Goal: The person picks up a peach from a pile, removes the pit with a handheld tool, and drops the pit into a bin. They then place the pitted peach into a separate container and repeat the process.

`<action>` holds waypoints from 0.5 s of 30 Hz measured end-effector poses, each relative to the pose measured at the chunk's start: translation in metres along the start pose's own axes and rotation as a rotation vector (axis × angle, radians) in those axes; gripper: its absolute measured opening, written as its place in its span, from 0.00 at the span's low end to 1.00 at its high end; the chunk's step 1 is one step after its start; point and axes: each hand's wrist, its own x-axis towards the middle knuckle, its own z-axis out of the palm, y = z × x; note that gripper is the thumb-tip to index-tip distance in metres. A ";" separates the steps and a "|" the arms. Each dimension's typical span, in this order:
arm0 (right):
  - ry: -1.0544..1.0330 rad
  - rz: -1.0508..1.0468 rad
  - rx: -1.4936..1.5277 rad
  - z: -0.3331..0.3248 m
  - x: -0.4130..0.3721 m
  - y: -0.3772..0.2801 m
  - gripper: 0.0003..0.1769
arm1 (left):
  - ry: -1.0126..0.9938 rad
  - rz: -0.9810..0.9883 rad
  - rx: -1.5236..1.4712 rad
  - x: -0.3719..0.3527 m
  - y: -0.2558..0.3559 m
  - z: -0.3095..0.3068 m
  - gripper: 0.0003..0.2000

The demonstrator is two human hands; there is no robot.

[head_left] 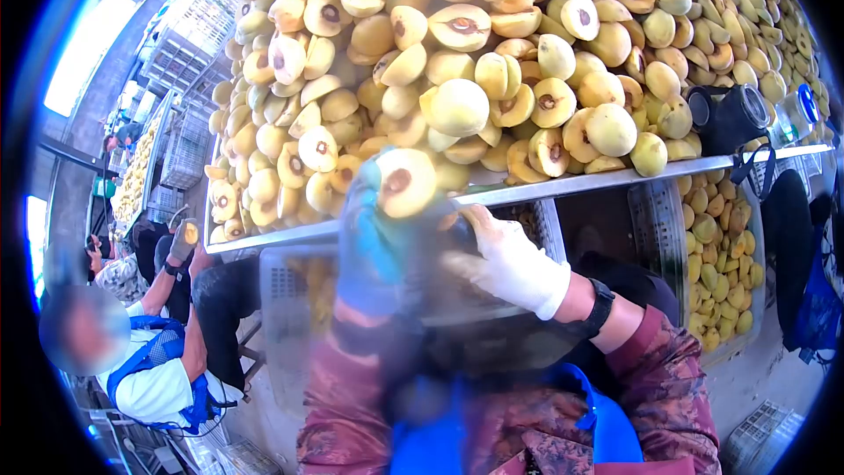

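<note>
My left hand (374,242), in a blue-teal glove blurred by motion, is closed around a yellow peach half (408,185). Its cut face, with the brown stone hollow in the middle, faces up toward me. My right hand (512,262), in a white glove, is just to the right with its fingers bent in toward the left hand. Something dark and blurred lies at its fingertips; I cannot make out what. Just beyond both hands, a large heap of peach halves (457,105) covers the metal-edged table (563,189).
A crate of peach halves (721,264) stands below the table at right, and a translucent bin (290,317) at left. A black cup (728,114) and a clear jar (796,114) sit by the table's right edge. A co-worker (163,369) sits at left, holding fruit.
</note>
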 end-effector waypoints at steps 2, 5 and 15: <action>-0.022 0.089 -0.063 -0.005 0.000 -0.004 0.26 | 0.046 -0.052 -0.043 -0.014 -0.002 0.029 0.22; -0.042 0.145 -0.115 -0.011 0.000 -0.009 0.24 | 0.035 0.074 0.373 -0.015 -0.021 0.011 0.20; -0.142 0.246 -0.140 -0.008 -0.007 -0.005 0.20 | -0.002 0.293 0.637 -0.030 -0.045 0.010 0.18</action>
